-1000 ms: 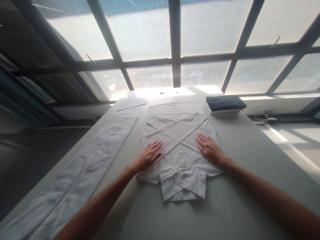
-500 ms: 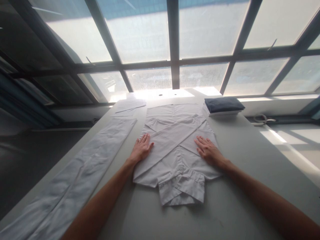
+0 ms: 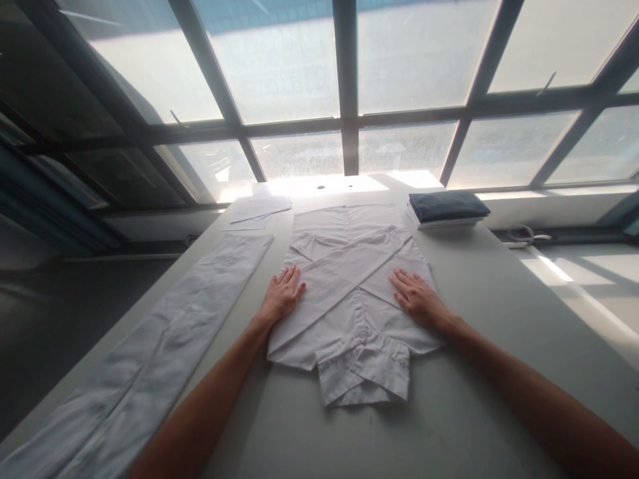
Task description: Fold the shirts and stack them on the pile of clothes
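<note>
A white button-up shirt lies flat on the table with its collar toward me and its sleeves crossed over the body. My left hand rests flat on the shirt's left edge, fingers stretched out. On the opposite edge my right hand lies palm down, its fingers extended over the cloth. Neither hand grips the fabric. The shirt's collar sticks out at the near end, and its hem is at the far end.
The white table reaches toward a large window. Along its left side lies a long white folded garment, with thin white sheets behind it. A stack of folded dark and white cloth sits at the back right.
Almost nothing differs. Both hands stay flat on the shirt's sides, and the shirt keeps its shape; the view has shifted very slightly.
</note>
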{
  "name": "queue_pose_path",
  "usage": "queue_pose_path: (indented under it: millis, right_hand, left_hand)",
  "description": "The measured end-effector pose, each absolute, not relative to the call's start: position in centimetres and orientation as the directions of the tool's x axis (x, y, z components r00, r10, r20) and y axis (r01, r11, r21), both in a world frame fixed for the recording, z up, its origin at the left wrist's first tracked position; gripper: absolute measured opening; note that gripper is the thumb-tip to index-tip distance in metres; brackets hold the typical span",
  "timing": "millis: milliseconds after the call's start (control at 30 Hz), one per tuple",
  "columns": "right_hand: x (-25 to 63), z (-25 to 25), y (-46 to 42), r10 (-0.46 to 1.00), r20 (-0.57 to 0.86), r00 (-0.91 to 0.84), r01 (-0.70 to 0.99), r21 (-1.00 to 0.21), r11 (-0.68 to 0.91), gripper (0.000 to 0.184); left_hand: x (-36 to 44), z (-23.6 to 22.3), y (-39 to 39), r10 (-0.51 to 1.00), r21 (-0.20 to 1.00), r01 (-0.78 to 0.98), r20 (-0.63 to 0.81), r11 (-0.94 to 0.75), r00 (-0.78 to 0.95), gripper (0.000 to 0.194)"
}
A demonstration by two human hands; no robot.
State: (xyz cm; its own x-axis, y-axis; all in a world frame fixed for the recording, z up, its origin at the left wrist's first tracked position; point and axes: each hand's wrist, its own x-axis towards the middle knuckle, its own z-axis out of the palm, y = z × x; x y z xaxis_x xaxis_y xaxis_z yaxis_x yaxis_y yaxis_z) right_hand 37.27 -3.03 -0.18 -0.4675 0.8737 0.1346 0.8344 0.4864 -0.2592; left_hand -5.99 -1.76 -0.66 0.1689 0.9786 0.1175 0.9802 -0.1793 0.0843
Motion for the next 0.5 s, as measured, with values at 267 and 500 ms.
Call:
queue_pose_path:
  millis: [267, 500]
  right_hand:
    - [37.2, -0.1, -3.0, 0.875, 0.120, -0.468, 0.839, -0.252, 0.483, 0.059]
    - [37.2, 0.0, -3.1, 0.872, 0.132, -0.472, 0.829, -0.270, 0.489, 0.058]
  left_hand:
    - [-5.9, -0.2, -1.9, 0.979, 0.091, 0.980, 0.116, -0.179, 0.168, 0.065]
    - [-4.2, 1.4, -3.8, 0.922, 0.050, 0.931, 0.173, -0.361, 0.347, 0.059]
